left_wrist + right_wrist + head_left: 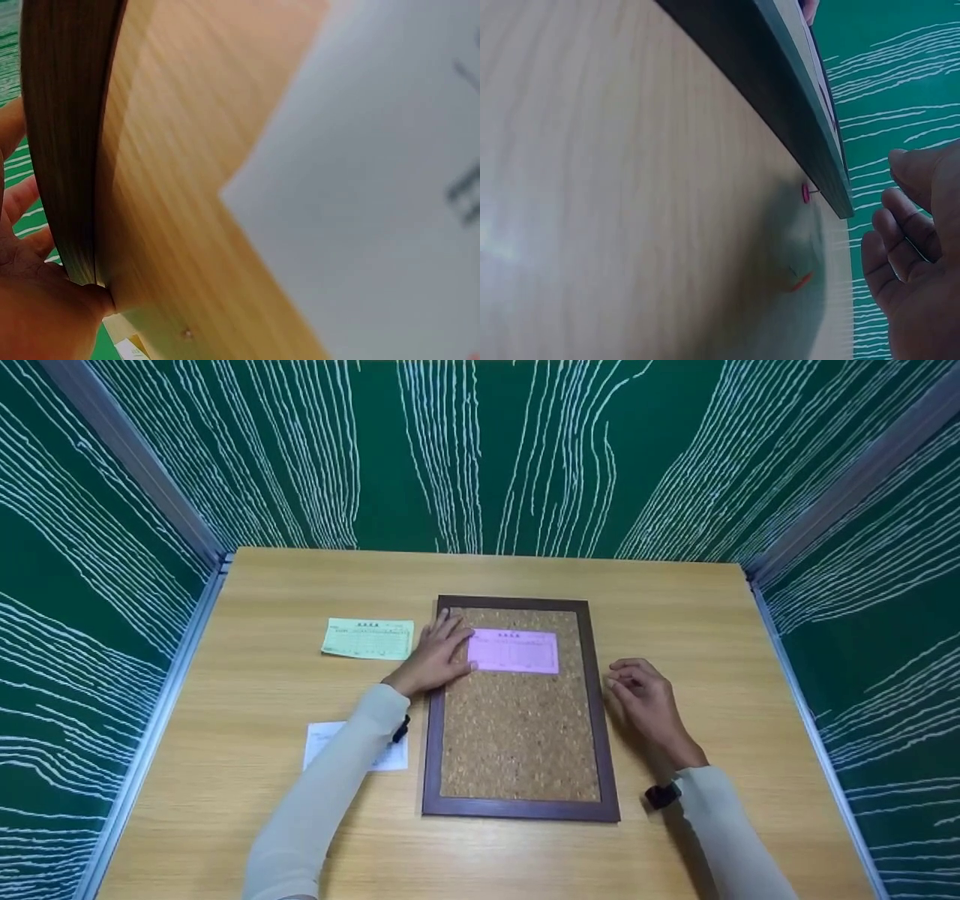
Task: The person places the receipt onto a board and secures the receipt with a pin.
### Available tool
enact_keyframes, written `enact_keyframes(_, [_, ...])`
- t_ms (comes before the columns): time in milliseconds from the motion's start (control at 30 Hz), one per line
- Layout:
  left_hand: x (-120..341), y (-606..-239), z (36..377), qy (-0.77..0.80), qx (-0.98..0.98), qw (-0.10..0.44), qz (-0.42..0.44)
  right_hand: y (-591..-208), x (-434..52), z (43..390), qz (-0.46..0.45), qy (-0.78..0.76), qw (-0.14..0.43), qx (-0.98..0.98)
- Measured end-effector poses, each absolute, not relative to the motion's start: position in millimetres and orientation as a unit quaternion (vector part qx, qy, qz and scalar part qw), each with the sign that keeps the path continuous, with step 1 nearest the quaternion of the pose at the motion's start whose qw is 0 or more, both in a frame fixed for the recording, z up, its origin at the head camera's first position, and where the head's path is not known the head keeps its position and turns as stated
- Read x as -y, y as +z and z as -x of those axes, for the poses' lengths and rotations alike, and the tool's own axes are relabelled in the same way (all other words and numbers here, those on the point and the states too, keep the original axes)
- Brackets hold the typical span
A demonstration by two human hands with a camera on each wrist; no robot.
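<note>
A brown-framed cork board (pixel 517 735) lies on the table with a pink paper slip (pixel 514 652) on its upper part. My left hand (pixel 437 655) rests across the board's left edge, its fingers spread and its fingertips at the slip's left end. To the right of the frame, my right hand (pixel 646 697) hovers with loosely bent fingers and nothing between them. In the right wrist view, a pink pushpin (pixel 805 193) lies beside the frame's side, and a small orange pin (pixel 801 282) is on the table in the hand's shadow.
Left of the board lies a green paper slip (pixel 367 639). A white paper slip (pixel 322 739) sits nearer me, partly hidden under my left forearm. Green walls with white wavy lines (pixel 487 457) stand around the wooden table (pixel 262 682).
</note>
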State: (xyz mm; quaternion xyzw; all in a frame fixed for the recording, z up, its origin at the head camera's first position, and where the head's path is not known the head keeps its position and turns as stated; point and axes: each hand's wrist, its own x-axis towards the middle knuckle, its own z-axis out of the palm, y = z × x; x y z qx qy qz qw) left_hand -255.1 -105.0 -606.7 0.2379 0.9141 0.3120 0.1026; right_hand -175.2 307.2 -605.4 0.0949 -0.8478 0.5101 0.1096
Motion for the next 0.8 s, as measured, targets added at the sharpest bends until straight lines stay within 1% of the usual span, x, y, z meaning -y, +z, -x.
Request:
enact_keyframes(133, [105.6,-607.6,254.3,0.312,-0.915,0.103,-0.235,-597.1,-298.1,174.0,-0.091,0.503,0.105,0.853])
enact_keyframes(333, [105.1,-609.7,254.1,0.318,-0.913,0.108,-0.23,-577.9,-283.4,167.7,-0.109,0.514,0.097,0.845])
enact_keyframes(500, [103.1,-609.5,255.3,0.314,-0.915,0.113,-0.227,-576.6,-279.1,169.6,-0.111,0.515,0.101,0.844])
enact_keyframes(800, [103.5,-609.0,255.2,0.316,-0.915,0.107,-0.227,-575.3,-272.5,176.9,-0.106,0.536,0.09,0.833])
